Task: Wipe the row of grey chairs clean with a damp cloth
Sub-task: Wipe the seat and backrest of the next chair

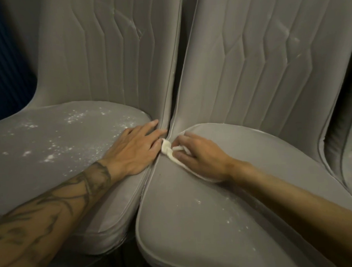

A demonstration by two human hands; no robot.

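Grey chairs flecked white, quilted chevron backs; white cloth.

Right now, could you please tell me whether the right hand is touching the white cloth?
Touching. The head view shows the right hand gripping the white cloth, which bunches out from under its fingers.

A dark blue wall with fine upright ribs fills the far left edge, deep in shadow. Near the bottom, left of centre, a strip of dark floor shows, too dim to make out its surface.
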